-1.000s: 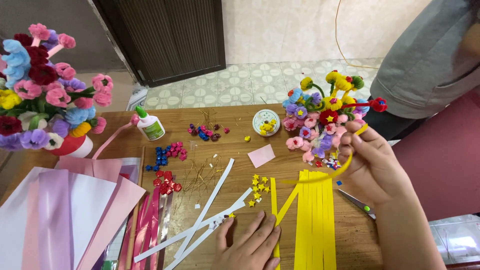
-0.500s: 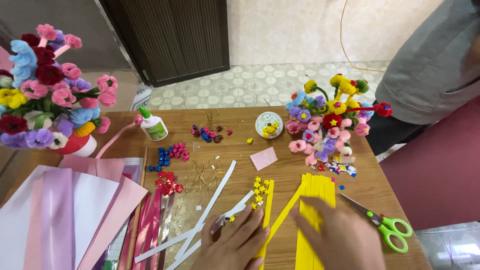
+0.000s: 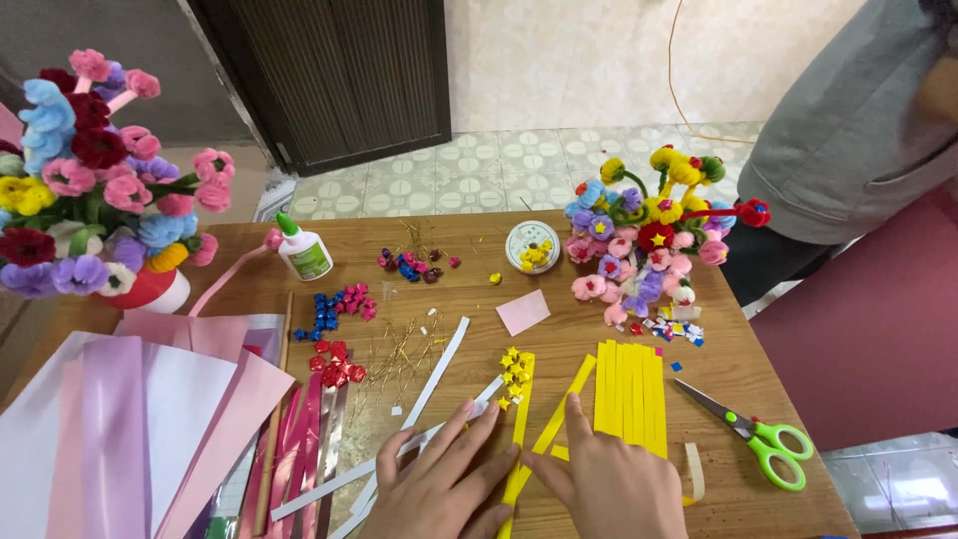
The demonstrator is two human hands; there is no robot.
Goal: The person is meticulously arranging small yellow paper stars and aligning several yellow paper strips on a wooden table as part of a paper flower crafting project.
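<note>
Right hand (image 3: 599, 484) slid beside left hand (image 3: 444, 489), pressing narrow yellow strip (image 3: 521, 439).

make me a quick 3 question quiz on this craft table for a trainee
1. True or false: the left hand and right hand both rest on the table at a yellow paper strip.
2. Which lies nearest the right hand? A) glue bottle B) scissors C) pink paper square
3. Fill in: the scissors have ____ handles.

Key:
1. True; the fingers press flat on either side of the strip, palms down.
2. B; the scissors lie just right of that hand, beyond the stack of yellow strips.
3. Green.
</note>
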